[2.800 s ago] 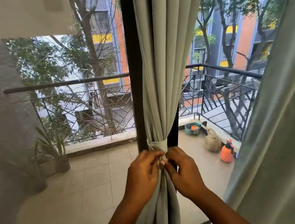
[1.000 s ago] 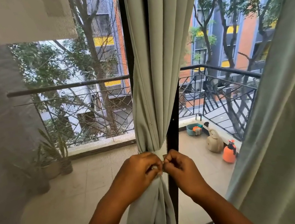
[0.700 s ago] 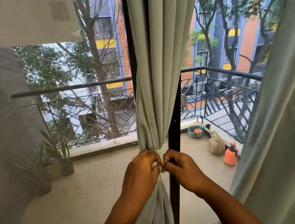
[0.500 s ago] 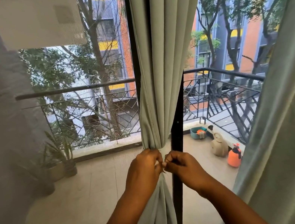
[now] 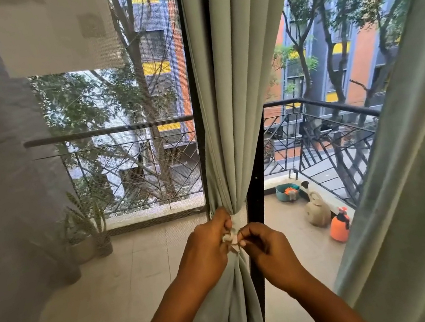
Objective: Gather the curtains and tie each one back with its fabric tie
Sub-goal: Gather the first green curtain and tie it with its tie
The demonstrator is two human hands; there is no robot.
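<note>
A pale green curtain point(image 5: 234, 100) hangs in the middle of the window, gathered into a narrow bunch at waist height. A fabric tie point(image 5: 234, 220) of the same cloth wraps that bunch. My left hand point(image 5: 207, 249) pinches one end of the tie on the left side of the bunch. Touching it from the right, my right hand point(image 5: 269, 250) pinches the other end. The knot between my fingertips is mostly hidden. A second green curtain point(image 5: 414, 182) hangs loose along the right edge.
A dark window frame post point(image 5: 254, 204) stands just behind the gathered curtain. A mesh screen point(image 5: 13, 196) covers the left pane. Outside, the balcony holds potted plants point(image 5: 90, 233), a beige watering can point(image 5: 317, 209), an orange sprayer point(image 5: 339, 226) and a black railing point(image 5: 321, 124).
My hands stayed together at the tie, working its ends with small movements. The camera view drifted slightly, so the curtain sits a little further right and higher.
</note>
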